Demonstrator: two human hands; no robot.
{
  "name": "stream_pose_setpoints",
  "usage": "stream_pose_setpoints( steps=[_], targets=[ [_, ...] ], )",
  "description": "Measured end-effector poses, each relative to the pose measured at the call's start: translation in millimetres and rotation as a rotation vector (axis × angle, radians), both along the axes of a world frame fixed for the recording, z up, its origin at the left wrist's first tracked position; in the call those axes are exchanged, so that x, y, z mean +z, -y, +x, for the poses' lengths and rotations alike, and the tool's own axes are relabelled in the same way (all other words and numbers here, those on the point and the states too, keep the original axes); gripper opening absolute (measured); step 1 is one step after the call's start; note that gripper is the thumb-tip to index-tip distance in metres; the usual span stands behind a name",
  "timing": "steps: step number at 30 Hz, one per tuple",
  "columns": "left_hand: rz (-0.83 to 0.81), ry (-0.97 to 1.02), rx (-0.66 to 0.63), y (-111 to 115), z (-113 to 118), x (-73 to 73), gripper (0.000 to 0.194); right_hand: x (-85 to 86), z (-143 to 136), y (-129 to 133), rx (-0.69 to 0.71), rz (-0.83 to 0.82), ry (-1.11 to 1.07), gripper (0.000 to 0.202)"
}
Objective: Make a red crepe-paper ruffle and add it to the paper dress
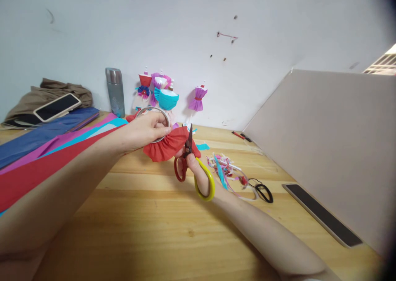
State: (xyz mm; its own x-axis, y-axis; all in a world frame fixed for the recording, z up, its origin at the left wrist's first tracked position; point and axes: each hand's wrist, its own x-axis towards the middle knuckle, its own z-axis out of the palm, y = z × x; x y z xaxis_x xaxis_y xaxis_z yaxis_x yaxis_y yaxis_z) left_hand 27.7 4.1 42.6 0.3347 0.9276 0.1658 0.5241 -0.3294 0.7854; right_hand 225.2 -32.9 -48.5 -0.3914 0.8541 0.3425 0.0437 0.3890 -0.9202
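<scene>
My left hand (150,128) is closed, pinching a gathered piece of red crepe paper (168,145) that fans out below the fingers. A thin silvery ring (168,118), perhaps a tape roll, loops around that hand's fingers. My right hand (198,171) grips scissors (211,186) with one yellow and one red handle loop, the thumb through the yellow one. Their dark blades point upward at the right edge of the red paper. Some of the right fingers are hidden behind the paper and the handles.
Small paper-dressed figures (198,99) stand by the wall, near a grey bottle (115,92). Coloured paper sheets (62,171) and a phone (57,107) on brown cloth lie left. Paper scraps (227,167), a black loop (265,193) and a dark flat bar (323,215) lie right.
</scene>
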Motion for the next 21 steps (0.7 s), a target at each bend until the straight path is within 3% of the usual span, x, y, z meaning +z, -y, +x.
stream_pose_setpoints(
  steps=[21],
  targets=[
    [0.026,0.027,-0.039,-1.0,-6.5,-2.4,0.023,9.9,-2.2,7.3,-0.055,-0.041,0.072,0.053]
  ],
)
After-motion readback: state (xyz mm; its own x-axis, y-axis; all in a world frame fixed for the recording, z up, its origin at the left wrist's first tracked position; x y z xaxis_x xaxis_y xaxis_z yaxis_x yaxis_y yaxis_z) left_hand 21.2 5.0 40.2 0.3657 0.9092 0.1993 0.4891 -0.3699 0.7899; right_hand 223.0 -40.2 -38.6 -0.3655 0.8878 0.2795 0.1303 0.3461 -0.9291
